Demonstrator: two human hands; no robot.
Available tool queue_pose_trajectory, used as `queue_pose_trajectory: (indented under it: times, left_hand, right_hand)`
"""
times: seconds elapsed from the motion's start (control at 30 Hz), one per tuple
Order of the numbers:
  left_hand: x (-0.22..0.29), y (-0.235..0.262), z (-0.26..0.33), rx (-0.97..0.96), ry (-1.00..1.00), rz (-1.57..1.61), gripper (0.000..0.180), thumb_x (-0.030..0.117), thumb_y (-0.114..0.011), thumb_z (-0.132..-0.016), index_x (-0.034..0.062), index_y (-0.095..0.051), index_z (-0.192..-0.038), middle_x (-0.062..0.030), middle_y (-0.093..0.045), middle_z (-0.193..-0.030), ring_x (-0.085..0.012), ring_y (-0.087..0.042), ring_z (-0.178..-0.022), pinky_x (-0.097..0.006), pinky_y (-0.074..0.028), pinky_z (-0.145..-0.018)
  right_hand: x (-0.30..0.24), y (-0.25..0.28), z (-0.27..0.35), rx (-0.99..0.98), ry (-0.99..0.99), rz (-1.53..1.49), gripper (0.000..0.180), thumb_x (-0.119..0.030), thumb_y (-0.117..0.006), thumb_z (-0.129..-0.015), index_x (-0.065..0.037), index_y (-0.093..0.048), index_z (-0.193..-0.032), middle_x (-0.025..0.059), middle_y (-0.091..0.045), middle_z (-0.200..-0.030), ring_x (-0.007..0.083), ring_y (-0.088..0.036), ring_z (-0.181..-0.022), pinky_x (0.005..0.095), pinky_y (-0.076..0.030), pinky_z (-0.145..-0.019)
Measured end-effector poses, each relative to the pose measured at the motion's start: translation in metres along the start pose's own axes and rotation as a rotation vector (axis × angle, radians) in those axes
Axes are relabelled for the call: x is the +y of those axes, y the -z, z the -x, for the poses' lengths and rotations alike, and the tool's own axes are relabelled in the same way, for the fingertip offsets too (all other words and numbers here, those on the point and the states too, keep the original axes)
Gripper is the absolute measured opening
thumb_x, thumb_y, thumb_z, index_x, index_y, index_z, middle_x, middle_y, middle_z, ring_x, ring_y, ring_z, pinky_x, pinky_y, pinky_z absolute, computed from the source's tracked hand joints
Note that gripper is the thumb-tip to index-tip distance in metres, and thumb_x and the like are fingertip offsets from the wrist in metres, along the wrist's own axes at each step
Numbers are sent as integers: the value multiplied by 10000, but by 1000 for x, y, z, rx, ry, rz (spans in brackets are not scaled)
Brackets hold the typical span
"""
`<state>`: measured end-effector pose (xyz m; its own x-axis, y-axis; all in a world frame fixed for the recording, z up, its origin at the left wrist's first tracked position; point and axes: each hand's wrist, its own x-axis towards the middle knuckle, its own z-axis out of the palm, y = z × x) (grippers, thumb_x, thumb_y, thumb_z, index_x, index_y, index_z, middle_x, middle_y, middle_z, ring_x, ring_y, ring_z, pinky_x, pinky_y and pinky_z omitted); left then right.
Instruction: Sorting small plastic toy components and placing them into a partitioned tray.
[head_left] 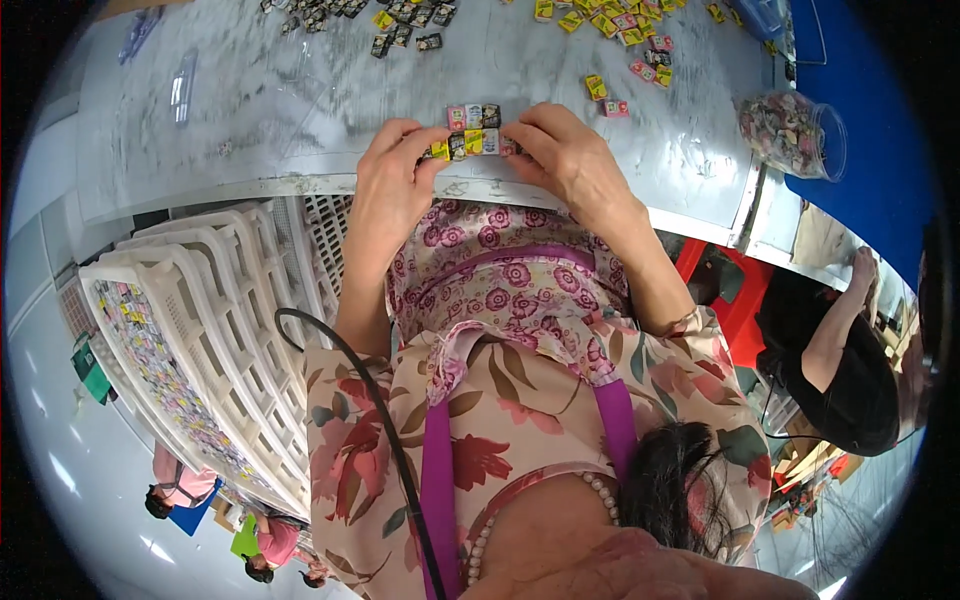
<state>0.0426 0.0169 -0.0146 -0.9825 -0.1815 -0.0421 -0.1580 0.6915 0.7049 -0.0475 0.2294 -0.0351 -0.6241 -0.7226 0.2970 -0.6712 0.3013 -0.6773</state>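
Near the front edge of the worktable (300, 120), my two hands pinch the ends of a short row of small square wrapped pieces (473, 143) in yellow, black, white and pink. At the left end, the thumb and fingers of my left hand (392, 180) close on the yellow piece. My right hand (578, 160) grips the opposite end, its fingertips partly hiding the last piece. A second, shorter row of pink, white and black pieces (473, 116) lies directly beyond, against the first row.
Loose black pieces (400, 12) and yellow pieces (605, 22) are spread at the table's far side. A clear plastic jar (790, 135) full of pieces lies at the right. White plastic crates (210, 320) stand at my left. Another person's arm (835, 330) shows at the right.
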Motion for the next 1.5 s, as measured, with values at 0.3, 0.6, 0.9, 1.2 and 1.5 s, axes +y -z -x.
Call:
queue_pose_trajectory:
  times: [0.3,0.6,0.9,1.2,1.5]
  left_hand:
    - [-11,-3,-3,-5,-65,-38,278,31,-727,-806,46,-713,-1083,-145,-628,-1032,-313,-651,-796,-382,-525,-710]
    - [-26,-4,-10,58,-36,54,254,89,-788,-766,44,-748,-1013,-96,-657,-986,-230,-653,-750,-319,-528,-684]
    - [-35,-9,-16,79,116,202,266,79,-827,-712,55,-772,-971,-59,-670,-834,-151,-637,-704,-273,-503,-643]
    - [-26,-7,-15,60,158,163,278,37,-808,-717,37,-756,-990,-85,-682,-793,-153,-630,-687,-280,-495,-630]
    - [-26,-5,-14,43,133,111,284,28,-784,-742,24,-738,-1023,-115,-692,-827,-197,-648,-689,-309,-507,-636]
  right_hand:
    - [7,-8,2,-9,-14,21,314,-8,-735,-794,-6,-656,-1098,126,-619,-1034,304,-642,-868,381,-535,-715]
    - [10,-17,8,100,-52,-12,260,-35,-751,-805,-23,-700,-1059,114,-658,-1043,284,-663,-893,352,-550,-739]
    - [11,-35,15,286,-117,7,211,-45,-787,-768,-38,-736,-972,83,-697,-1035,234,-691,-872,316,-573,-743]
    - [10,-38,12,303,-256,-127,195,-13,-778,-776,-37,-744,-967,66,-704,-1066,180,-692,-861,282,-568,-723]
    - [15,-42,3,311,-269,-97,185,-14,-775,-780,-39,-747,-961,58,-719,-1079,169,-702,-820,276,-568,-699]
